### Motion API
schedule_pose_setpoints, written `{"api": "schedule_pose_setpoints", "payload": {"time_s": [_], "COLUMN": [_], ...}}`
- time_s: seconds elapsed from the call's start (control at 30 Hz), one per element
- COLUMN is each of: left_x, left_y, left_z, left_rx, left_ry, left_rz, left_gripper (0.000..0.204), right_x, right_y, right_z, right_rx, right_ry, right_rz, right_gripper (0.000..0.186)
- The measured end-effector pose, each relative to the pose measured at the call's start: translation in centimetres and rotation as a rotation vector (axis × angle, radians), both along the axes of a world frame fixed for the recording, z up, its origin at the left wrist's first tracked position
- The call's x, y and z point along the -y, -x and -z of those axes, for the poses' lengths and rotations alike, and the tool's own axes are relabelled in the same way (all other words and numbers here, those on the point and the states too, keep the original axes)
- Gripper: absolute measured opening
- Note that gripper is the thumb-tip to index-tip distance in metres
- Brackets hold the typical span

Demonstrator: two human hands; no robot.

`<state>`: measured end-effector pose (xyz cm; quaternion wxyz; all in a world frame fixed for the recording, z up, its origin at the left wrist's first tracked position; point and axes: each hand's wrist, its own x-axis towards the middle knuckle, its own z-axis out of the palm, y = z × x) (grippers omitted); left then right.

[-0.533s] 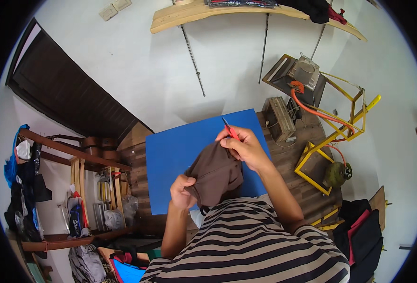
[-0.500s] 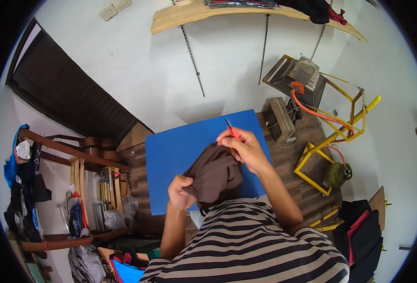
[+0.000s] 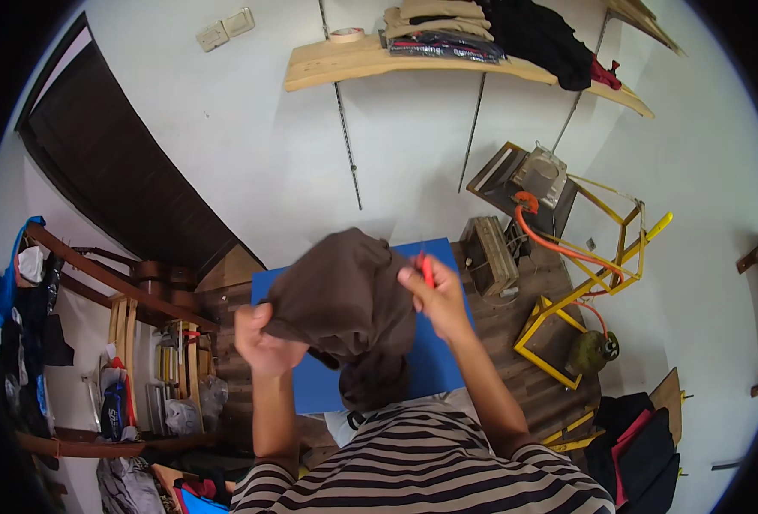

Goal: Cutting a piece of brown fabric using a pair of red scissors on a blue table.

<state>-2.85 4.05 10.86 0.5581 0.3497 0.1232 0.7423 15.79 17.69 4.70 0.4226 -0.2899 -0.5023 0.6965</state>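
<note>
A dark brown fabric garment (image 3: 332, 287) is lifted in front of me, bunched and partly spread between my hands; its lower part hangs down close to my body. On its left edge my left hand (image 3: 267, 341) is closed, thumb on top. My right hand (image 3: 437, 295) pinches the right edge of the cloth. The same hand keeps a small red-handled tool (image 3: 428, 271) with a thin pointed tip in its fingers; its exact kind does not show. Beneath the cloth is a blue tabletop (image 3: 310, 394), partly covered by it.
A wooden wall shelf (image 3: 319, 70) with folded clothes (image 3: 439, 26) is ahead. To the right are a yellow metal frame (image 3: 529, 338), an orange hose (image 3: 559, 248) and a green gas cylinder (image 3: 586, 351). A rack (image 3: 130, 291) with clothes and bags stands at left.
Both hands have moved apart, the left one further left. The brown garment is raised and spread wider between them. The view has tilted up, showing more of the shelf.
</note>
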Motion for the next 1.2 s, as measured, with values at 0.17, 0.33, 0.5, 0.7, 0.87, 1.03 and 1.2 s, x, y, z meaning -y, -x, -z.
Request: {"api": "schedule_pose_setpoints", "payload": {"time_s": [0.17,0.33,0.5,0.7,0.87,1.03,1.2], "left_x": [3.0,2.1,1.4,2.6,3.8,4.2,4.1], "left_y": [-2.1,-7.1,-9.7,-9.9,-10.2,-10.2,-10.4], "left_z": [-3.8,-1.1,4.8,8.9,10.6,11.6,10.7], "left_rx": [-0.083,-0.145,0.045,0.203,0.285,0.176,0.168], "left_ry": [-0.28,0.022,0.134,-0.175,0.108,0.204,0.214], "left_rz": [-0.145,-0.388,-0.548,-0.23,-0.169,-0.178,-0.082], "left_gripper": [0.075,0.095,0.087,0.076,0.064,0.066,0.068], "right_x": [-3.1,-0.3,7.5,9.9,9.4,9.3,9.4], "right_y": [1.8,2.1,-1.8,-2.8,-2.9,-2.8,-2.3], "right_z": [-5.6,-4.6,-2.8,-2.2,-1.9,-1.7,-1.7], "right_rx": [-0.121,0.213,0.256,0.275,0.257,0.235,0.213], "right_ry": [-0.195,-0.477,-0.494,-0.848,-0.923,-0.876,-0.781], "right_rz": [0.026,0.297,-0.009,-0.018,0.018,-0.012,0.034], "right_gripper": [0.024,0.02,0.032,0.037,0.037,0.03,0.027]}}
